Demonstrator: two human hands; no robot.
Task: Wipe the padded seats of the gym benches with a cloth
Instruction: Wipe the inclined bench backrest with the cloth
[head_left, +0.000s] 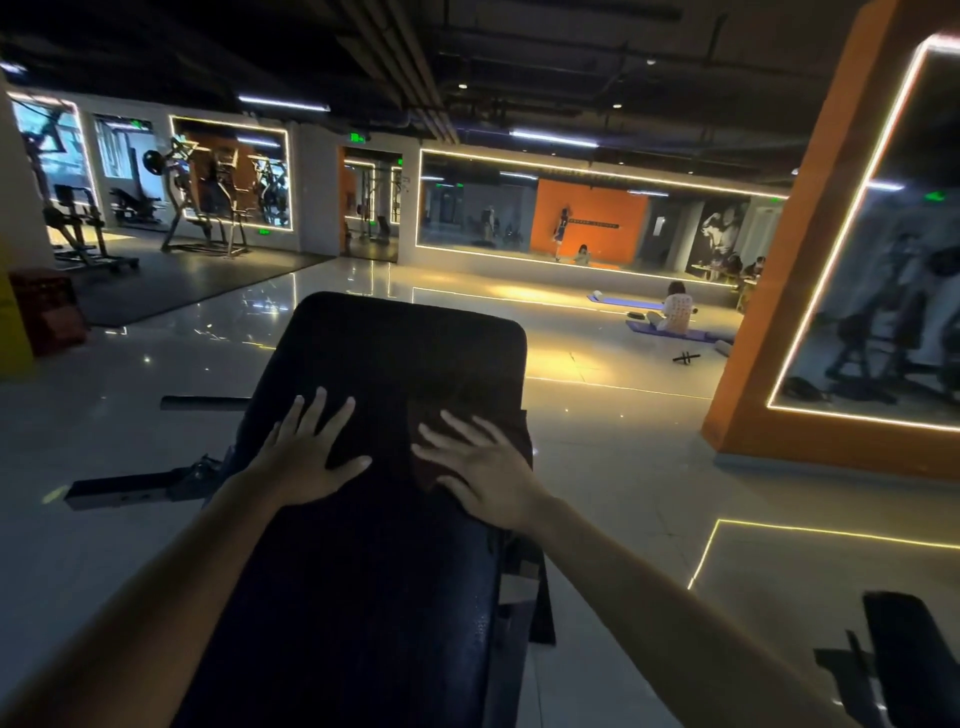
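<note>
A long black padded bench (395, 353) runs away from me in the middle of the view. My left hand (306, 452) lies flat on the pad's left half with fingers spread. My right hand (485, 467) presses flat, fingers spread, on a dark brownish cloth (467, 410) that lies on the pad's right side near the edge. The two hands sit side by side, about a palm's width apart.
Another black bench pad (909, 654) stands at the lower right. An orange pillar (810, 260) with a lit mirror rises on the right. A person (675, 312) sits on purple mats on the glossy floor beyond. Gym machines (208, 208) stand at the far left.
</note>
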